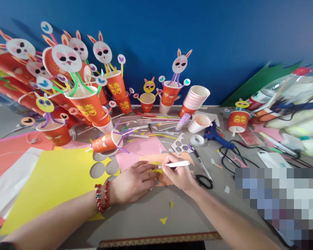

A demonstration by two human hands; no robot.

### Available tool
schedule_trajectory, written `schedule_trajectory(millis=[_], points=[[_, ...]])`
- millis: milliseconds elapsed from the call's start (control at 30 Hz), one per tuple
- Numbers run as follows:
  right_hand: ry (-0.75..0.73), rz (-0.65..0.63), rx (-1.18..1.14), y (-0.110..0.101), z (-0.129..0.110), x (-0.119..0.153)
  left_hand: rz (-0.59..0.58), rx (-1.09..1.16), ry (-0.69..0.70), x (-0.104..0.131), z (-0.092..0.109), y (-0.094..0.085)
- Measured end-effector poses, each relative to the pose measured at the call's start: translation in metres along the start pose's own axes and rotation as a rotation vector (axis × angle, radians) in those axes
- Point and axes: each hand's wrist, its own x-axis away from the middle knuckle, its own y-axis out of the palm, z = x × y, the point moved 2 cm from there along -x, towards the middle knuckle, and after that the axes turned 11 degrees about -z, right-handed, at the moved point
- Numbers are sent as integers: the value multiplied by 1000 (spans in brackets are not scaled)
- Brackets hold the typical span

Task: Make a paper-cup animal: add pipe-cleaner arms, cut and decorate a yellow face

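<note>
In the head view, my right hand (179, 176) grips a white marker (182, 164), its tip down on a small yellow paper piece (154, 164). Purple marks show near the tip. My left hand (135, 182) lies flat with fingers stretched out, its fingertips at the same yellow piece and partly covering it. Under both hands is a sheet of peach-orange paper (167, 181) with round holes cut at its right edge. Pink paper (141, 147) lies just behind. A large yellow sheet (59, 180) with round cut-outs spreads left of my left hand.
Red paper cups with rabbit faces (86, 102) crowd the left and back. One cup (107, 141) lies tipped over. Black-handled scissors (205, 181), a pen (202, 163), a tape roll (197, 140) and a blue glue gun (217, 135) with cable lie at right.
</note>
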Motion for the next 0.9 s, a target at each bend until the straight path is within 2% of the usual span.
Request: schedule_trajectory(millis=[900], points=[[24,33,-15,-1,-1,0,-30,-17,-5,-1,1,-2]])
